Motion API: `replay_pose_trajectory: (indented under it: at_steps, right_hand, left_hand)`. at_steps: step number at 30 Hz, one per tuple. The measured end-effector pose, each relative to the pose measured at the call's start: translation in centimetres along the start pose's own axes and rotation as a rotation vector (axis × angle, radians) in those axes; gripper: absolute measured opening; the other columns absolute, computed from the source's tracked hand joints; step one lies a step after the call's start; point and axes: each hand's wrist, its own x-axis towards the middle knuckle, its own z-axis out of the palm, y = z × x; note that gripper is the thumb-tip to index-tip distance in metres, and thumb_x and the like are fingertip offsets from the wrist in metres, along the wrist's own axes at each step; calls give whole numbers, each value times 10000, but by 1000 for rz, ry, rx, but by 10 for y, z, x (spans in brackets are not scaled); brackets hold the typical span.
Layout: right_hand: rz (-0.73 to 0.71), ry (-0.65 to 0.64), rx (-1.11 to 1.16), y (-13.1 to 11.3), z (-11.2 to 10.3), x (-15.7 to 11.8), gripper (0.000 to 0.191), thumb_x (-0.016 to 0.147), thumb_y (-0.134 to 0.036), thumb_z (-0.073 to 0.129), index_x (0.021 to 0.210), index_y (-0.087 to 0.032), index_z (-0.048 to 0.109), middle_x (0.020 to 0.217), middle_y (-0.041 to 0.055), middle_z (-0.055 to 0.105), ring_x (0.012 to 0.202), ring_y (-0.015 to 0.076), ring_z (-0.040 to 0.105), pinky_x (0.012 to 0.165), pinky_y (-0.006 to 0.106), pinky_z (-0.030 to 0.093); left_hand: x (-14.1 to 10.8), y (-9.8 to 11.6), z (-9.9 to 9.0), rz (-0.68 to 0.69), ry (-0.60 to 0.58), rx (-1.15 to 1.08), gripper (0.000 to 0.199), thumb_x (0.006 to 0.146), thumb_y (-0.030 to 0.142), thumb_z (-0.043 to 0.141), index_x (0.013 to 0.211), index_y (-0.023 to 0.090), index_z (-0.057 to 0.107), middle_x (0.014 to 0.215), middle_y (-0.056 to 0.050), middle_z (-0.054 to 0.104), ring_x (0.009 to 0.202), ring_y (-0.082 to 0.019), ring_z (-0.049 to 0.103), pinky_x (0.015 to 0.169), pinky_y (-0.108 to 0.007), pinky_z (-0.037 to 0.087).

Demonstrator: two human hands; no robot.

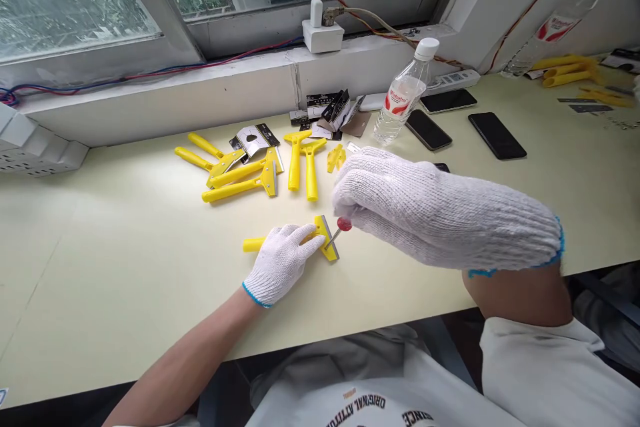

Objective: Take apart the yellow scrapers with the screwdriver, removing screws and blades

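My left hand (283, 259), in a white knitted glove, presses a yellow scraper (254, 245) flat on the table, its fingers wrapped over the handle near the head. The scraper's wide head with a metal blade points right. My right hand (395, 203), gloved too, is closed around the screwdriver (344, 224), whose red handle end shows under the fingers. The screwdriver's metal shaft slants down left, its tip at the scraper's head. Behind the hands lie several other yellow scrapers (235, 188), two without visible blades (311, 173), and small yellow plates (336, 158).
Black and white packaging cards (335, 110) lie near the wall. A water bottle (403, 97) stands behind my right hand, beside phones (497, 135) and a white power strip (453, 81). A white socket block (323, 37) with cables sits on the window ledge.
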Motion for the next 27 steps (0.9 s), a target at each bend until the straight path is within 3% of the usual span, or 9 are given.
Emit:
replay_pose_trajectory:
  at_steps: [3, 6, 9, 12, 16, 21, 24, 27]
  right_hand:
    - [-100, -42, 204, -1, -10, 1, 294, 901, 30, 473, 985, -225, 592, 1015, 64, 692, 973, 205, 598, 916, 374, 477]
    - [-142, -93, 278, -3, -10, 7, 301, 862, 25, 499, 988, -231, 596, 1041, 53, 714, 1011, 198, 628, 922, 358, 502]
    - [30, 44, 34, -4, 1, 10, 68, 970, -192, 612, 1035, -203, 626, 961, 69, 701, 924, 218, 631, 835, 343, 496]
    - [180, 121, -221, -1, 10, 9, 192, 1085, -355, 562, 1030, -186, 636, 899, 80, 684, 870, 220, 630, 798, 329, 476]
    - [-23, 60, -70, 6, 1, 1, 126, 1083, -204, 495, 1044, -197, 615, 1015, 88, 675, 913, 203, 600, 867, 346, 483]
    - [-96, -108, 197, -1, -15, -3, 273, 973, -57, 487, 1120, -237, 629, 1089, 74, 729, 997, 204, 636, 896, 366, 500]
    - [95, -14, 57, -10, -8, 3, 167, 1014, -231, 573, 1157, -193, 651, 981, 77, 736, 887, 209, 662, 798, 347, 491]
    - [323, 121, -300, -11, 5, 7, 305, 1083, -416, 541, 1049, -149, 683, 770, 62, 668, 690, 201, 595, 672, 333, 421]
  left_hand:
    - [-1, -1, 3, -3, 21, 10, 517, 1002, 51, 561, 1416, 323, 711, 1388, -96, 738, 1106, -283, 682, 851, -444, 559]
    - [-2, -2, 5, -9, 38, -5, 529, 1001, 60, 567, 1431, 335, 706, 1399, -91, 731, 1116, -274, 686, 866, -437, 570]
    - [-1, -1, 4, -16, 31, -24, 535, 990, 40, 559, 1406, 334, 724, 1412, -79, 733, 1129, -275, 685, 896, -449, 577]
    - [0, 0, 1, -9, 21, -20, 524, 981, 22, 550, 1374, 310, 743, 1412, -84, 740, 1130, -287, 683, 888, -463, 579]
    - [0, -1, 0, -3, 8, -16, 529, 987, 20, 538, 1390, 302, 732, 1434, -88, 730, 1126, -290, 681, 864, -466, 575]
    - [-2, -2, 4, -2, 25, 2, 597, 987, 33, 545, 1457, 368, 696, 1447, -87, 716, 1116, -281, 685, 855, -448, 575]
    - [-2, -1, 4, -5, 24, 3, 570, 966, 14, 555, 1404, 335, 724, 1428, -85, 727, 1116, -286, 684, 876, -457, 575]
    - [0, -1, 1, 0, 12, -2, 542, 966, 9, 546, 1379, 306, 732, 1423, -94, 731, 1123, -293, 684, 877, -465, 576]
